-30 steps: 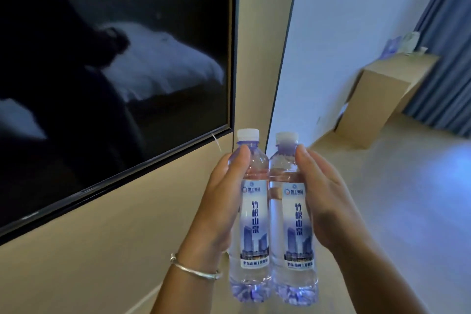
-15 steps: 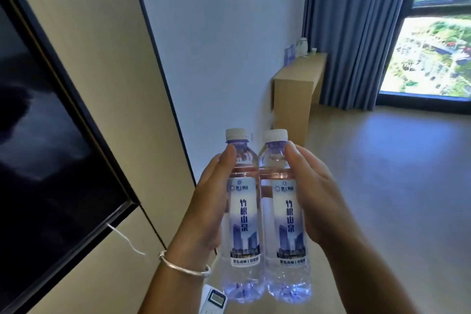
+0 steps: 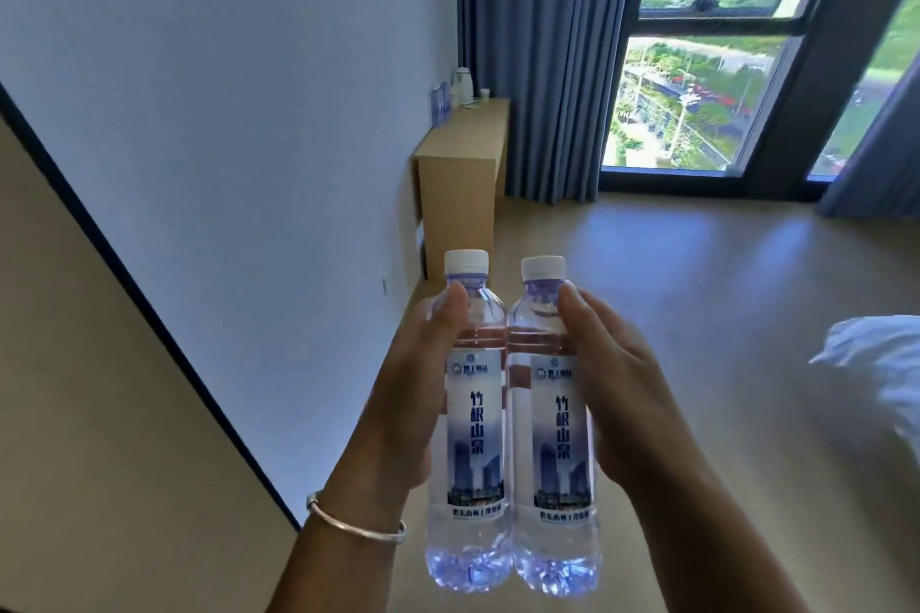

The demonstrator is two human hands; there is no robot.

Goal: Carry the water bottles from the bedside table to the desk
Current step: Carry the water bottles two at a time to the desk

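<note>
The person's arms are bare, with no sleeves. A thin, shiny silver bracelet point(image 3: 356, 522) goes round the left wrist.

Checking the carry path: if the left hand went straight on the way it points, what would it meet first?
Nothing close. The left hand, gripping the left bottle, points toward the wooden desk by the wall; the floor between looks free, though depth is hard to judge.

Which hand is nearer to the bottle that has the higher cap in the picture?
The left hand. It grips that left bottle directly, thumb on its shoulder. The right hand holds the right bottle, which stands between it and the left bottle.
</note>
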